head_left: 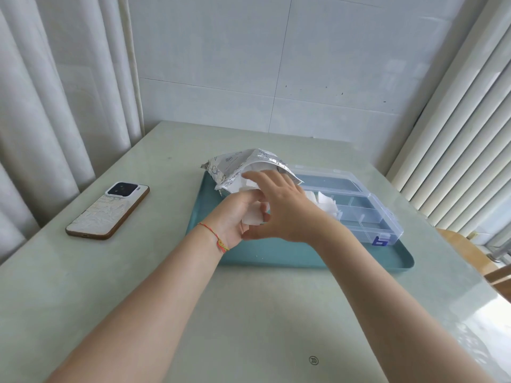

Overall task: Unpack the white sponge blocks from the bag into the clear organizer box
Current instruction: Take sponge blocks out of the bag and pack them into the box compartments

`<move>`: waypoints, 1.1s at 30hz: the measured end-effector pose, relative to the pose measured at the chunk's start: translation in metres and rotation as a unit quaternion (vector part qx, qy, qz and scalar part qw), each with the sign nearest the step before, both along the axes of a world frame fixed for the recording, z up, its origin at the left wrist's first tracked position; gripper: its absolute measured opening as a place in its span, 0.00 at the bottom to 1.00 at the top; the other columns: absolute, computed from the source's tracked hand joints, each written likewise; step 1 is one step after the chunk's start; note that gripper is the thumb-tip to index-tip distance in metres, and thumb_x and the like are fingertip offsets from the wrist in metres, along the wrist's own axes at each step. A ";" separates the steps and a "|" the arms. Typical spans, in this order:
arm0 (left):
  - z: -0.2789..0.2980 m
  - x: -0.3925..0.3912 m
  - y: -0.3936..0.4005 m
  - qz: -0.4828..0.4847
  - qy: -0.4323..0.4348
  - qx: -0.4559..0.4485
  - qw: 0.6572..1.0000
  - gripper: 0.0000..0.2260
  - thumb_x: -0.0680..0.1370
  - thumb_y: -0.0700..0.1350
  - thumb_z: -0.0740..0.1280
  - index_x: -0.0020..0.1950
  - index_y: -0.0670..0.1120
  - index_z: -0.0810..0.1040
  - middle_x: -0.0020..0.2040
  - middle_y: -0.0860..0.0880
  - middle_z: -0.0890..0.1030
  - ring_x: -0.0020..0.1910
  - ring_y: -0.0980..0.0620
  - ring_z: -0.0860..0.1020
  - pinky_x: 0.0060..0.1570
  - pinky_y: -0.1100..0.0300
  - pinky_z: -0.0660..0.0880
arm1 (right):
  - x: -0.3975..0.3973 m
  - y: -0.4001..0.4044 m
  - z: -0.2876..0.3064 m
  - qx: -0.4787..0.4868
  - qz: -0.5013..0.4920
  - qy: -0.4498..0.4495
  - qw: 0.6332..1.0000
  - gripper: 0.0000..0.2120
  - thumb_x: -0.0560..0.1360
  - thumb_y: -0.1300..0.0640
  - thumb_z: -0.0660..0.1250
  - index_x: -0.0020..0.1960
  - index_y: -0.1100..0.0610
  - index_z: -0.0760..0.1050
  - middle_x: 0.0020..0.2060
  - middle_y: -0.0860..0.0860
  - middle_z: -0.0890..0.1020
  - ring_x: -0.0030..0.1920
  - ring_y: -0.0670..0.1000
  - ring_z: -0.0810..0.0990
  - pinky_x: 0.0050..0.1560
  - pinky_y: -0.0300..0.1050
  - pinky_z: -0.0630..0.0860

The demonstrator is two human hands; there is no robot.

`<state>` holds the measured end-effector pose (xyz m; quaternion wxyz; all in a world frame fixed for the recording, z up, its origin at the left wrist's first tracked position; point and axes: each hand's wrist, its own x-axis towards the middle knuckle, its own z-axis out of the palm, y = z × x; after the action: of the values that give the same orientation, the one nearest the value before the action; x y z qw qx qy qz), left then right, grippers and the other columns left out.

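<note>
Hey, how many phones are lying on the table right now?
1. The phone lies face down on the table, left of the teal tray. Nothing in view suggests another, though the arms cover part of the tabletop.

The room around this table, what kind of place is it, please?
Probably a room in a home, not a workshop. A pale table stands against a tiled wall, with curtains at its left and a personal phone lying on it.
</note>
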<state>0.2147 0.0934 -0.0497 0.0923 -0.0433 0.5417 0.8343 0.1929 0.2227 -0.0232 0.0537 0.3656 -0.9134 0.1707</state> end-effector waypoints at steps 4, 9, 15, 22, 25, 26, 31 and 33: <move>-0.003 -0.003 -0.002 -0.031 -0.002 -0.007 0.999 0.07 0.77 0.40 0.64 0.53 0.51 0.76 0.42 0.48 0.74 0.39 0.53 0.74 0.32 0.63 0.72 | -0.004 -0.004 0.000 0.031 -0.013 0.035 0.999 0.37 0.66 0.43 0.76 0.70 0.50 0.65 0.64 0.46 0.71 0.66 0.51 0.65 0.65 0.51 0.63; -0.004 -0.003 -0.002 -0.028 0.003 0.012 1.000 0.08 0.77 0.36 0.64 0.45 0.49 0.78 0.38 0.49 0.72 0.35 0.55 0.72 0.32 0.65 0.70 | -0.005 0.000 0.001 -0.007 0.009 0.005 1.000 0.40 0.66 0.45 0.77 0.72 0.48 0.61 0.64 0.45 0.74 0.64 0.49 0.69 0.63 0.49 0.62; -0.001 0.000 -0.001 -0.064 0.042 0.017 0.997 0.08 0.78 0.37 0.63 0.46 0.50 0.78 0.35 0.52 0.78 0.35 0.56 0.77 0.36 0.63 0.74 | -0.003 -0.003 -0.004 -0.057 0.039 0.007 0.998 0.43 0.66 0.49 0.77 0.75 0.45 0.60 0.62 0.46 0.74 0.63 0.48 0.70 0.62 0.51 0.68; -0.005 -0.003 -0.005 -0.058 0.011 -0.013 0.998 0.07 0.66 0.44 0.69 0.40 0.52 0.74 0.32 0.53 0.69 0.30 0.57 0.68 0.32 0.64 0.66 | 0.001 -0.001 0.007 -0.055 0.059 -0.049 0.996 0.42 0.68 0.53 0.77 0.75 0.44 0.60 0.65 0.45 0.73 0.65 0.43 0.70 0.63 0.44 0.69; -0.003 -0.003 -0.004 -0.051 0.038 -0.062 0.996 0.10 0.69 0.42 0.72 0.47 0.49 0.74 0.32 0.52 0.69 0.27 0.56 0.64 0.24 0.66 0.59 | -0.008 0.014 0.024 -0.173 0.017 -0.088 0.981 0.22 0.72 0.63 0.68 0.64 0.50 0.76 0.60 0.46 0.76 0.60 0.42 0.74 0.61 0.41 0.72; -0.003 -0.004 -0.003 -0.049 0.052 -0.069 0.995 0.12 0.70 0.40 0.73 0.50 0.48 0.73 0.32 0.52 0.69 0.28 0.56 0.65 0.23 0.66 0.57 | -0.013 0.020 0.028 -0.208 -0.019 -0.078 0.975 0.18 0.72 0.66 0.65 0.59 0.51 0.80 0.57 0.47 0.78 0.57 0.43 0.76 0.60 0.42 0.73; 0.014 -0.011 0.020 -0.099 0.126 -0.123 0.979 0.09 0.69 0.39 0.70 0.46 0.46 0.77 0.33 0.50 0.68 0.30 0.55 0.66 0.25 0.66 0.60 | -0.022 0.050 0.037 -0.164 -0.053 -0.186 0.967 0.07 0.75 0.56 0.69 0.51 0.49 0.82 0.57 0.46 0.80 0.59 0.44 0.77 0.66 0.44 0.70; 0.023 -0.018 0.036 -0.125 0.142 -0.145 0.971 0.06 0.69 0.38 0.69 0.43 0.46 0.77 0.32 0.50 0.68 0.30 0.55 0.66 0.27 0.66 0.60 | -0.025 0.065 0.035 -0.217 -0.051 -0.248 0.943 0.07 0.72 0.52 0.71 0.50 0.52 0.82 0.54 0.46 0.83 0.55 0.45 0.79 0.65 0.50 0.72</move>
<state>0.1966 0.1299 -0.0264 0.1105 0.1304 0.6658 0.7263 0.1678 0.2875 0.0114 -0.0877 0.2443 -0.8560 0.4471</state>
